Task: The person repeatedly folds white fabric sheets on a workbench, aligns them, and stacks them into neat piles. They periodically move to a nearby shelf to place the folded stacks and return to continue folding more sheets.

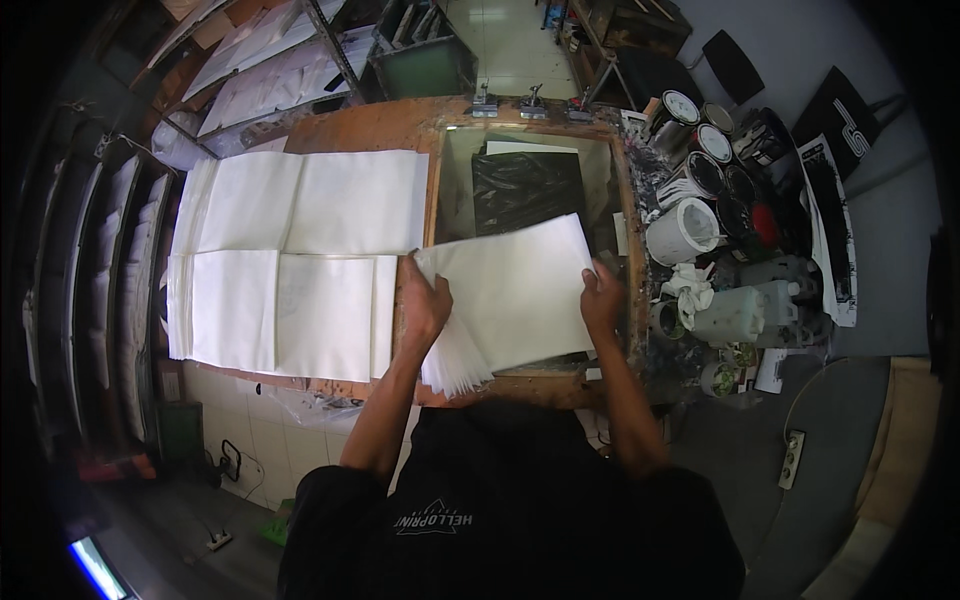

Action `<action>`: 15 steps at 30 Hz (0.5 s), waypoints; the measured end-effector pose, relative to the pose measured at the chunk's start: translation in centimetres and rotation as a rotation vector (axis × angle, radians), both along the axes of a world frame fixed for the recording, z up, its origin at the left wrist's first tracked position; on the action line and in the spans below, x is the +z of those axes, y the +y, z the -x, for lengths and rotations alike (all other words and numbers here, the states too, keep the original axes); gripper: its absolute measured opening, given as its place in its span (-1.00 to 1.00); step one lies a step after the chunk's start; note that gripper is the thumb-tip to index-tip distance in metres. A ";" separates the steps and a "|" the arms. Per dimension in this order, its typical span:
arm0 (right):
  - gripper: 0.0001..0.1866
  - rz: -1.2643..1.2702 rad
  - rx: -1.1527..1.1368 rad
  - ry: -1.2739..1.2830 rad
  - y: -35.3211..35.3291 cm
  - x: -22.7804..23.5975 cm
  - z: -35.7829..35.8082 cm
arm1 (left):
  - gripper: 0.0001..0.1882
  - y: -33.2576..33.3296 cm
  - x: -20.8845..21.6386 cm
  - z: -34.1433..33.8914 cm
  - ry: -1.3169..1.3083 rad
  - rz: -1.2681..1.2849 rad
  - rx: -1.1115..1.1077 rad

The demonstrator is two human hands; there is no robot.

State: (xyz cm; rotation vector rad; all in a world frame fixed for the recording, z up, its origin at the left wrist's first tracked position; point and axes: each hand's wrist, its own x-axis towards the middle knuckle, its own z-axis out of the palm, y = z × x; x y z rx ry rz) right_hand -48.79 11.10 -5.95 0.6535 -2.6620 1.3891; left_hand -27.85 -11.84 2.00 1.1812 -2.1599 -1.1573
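Note:
Between my hands is a stack of white sheets (515, 280), tilted over the table, its edges fanned out at the lower left. My left hand (428, 305) is closed on the stack's left edge, thumb on top. At the right edge my right hand (600, 298) grips the stack, thumb toward the upper face. Whether these are plain paper or flat bags I cannot tell. Under the stack lies a wood-framed panel (455, 195) with a black, shiny sheet (525, 190) on it, partly covered by the stack.
Overlapping white sheets (345, 200) cover the table's left part. Metal clamps (533, 100) line the frame's far edge. Paint cans (702, 178), a white bucket (683, 232) and plastic jugs (735, 312) crowd the right side. A rack (110, 260) stands at left.

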 end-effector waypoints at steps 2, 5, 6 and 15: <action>-0.67 0.260 -0.015 -0.067 0.8 3.5 -1.6 | -0.10 1.4 4.8 -1.2 0.164 -0.072 0.045; -0.65 0.476 -0.055 -0.249 2.1 9.5 -3.4 | 0.05 3.4 6.9 -3.5 0.432 0.036 0.043; -0.64 0.484 -0.038 -0.245 2.7 9.8 -3.3 | 0.10 3.7 7.1 -3.9 0.527 0.110 0.028; -0.78 0.315 0.035 -0.329 -1.5 7.5 2.2 | -0.03 1.2 6.4 0.7 0.533 0.143 0.146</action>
